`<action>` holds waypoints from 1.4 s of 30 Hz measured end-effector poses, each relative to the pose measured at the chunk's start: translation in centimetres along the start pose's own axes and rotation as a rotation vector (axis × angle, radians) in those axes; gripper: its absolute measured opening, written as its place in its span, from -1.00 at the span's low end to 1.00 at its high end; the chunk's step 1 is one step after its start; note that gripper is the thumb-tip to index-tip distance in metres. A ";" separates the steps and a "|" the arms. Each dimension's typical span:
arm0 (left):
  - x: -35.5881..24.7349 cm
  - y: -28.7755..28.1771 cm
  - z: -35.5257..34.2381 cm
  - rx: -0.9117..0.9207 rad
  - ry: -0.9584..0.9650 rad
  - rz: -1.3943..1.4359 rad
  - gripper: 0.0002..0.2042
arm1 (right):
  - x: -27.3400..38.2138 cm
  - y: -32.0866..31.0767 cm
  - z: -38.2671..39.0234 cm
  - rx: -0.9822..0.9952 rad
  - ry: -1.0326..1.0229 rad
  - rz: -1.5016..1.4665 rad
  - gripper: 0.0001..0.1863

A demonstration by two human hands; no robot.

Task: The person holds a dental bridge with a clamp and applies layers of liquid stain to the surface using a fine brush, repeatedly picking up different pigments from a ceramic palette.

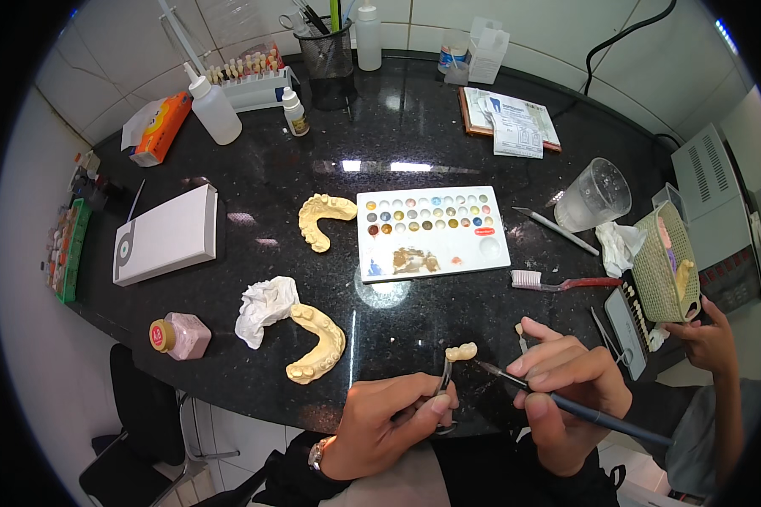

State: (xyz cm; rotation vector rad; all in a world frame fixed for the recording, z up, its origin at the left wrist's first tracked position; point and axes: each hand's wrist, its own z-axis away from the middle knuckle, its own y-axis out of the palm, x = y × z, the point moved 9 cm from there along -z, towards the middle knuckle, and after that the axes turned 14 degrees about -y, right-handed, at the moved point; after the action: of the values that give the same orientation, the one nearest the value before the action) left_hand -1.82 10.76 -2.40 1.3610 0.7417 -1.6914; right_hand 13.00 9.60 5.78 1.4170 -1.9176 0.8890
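Note:
My left hand (389,422), with a watch at its wrist, is closed around metal forceps (443,378). Their tip carries a small cream-coloured dental bridge (461,351) of several joined teeth. In my right hand (571,389) is a slim dark-handled brush (600,416), its pointed tip just right of the bridge and apart from it. A tooth shade tab (521,335) shows beside the right fingers; whether they hold it I cannot tell. Beyond my hands lies a white palette (431,241) with rows of coloured wells and brown smears. Two plaster dental casts (320,346) rest left of it.
At right another person's hand (706,338) touches a woven basket (664,262). Near it are a glass (592,194), a red toothbrush (566,285), a pen-like tool (558,230) and a shade guide (628,329). A crumpled tissue (266,308), jar (180,336) and white box (167,237) stand left.

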 end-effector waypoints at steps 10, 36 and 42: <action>0.1 0.1 0.0 0.014 -0.011 -0.005 -0.89 | 0.2 0.1 -0.4 0.047 -0.015 0.004 -0.81; -0.8 0.2 0.0 -0.079 0.100 -0.100 -0.88 | 0.6 -0.9 -0.3 -0.006 0.013 0.012 -0.81; -1.3 0.4 0.4 -0.109 0.101 -0.172 -0.88 | 0.9 -0.9 -0.2 0.083 -0.024 0.008 -0.82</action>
State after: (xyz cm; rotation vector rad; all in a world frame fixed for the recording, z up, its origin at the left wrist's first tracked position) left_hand -1.53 10.56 -0.99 1.3465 1.0198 -1.6967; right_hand 13.63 9.07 6.81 1.4755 -1.9256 0.9693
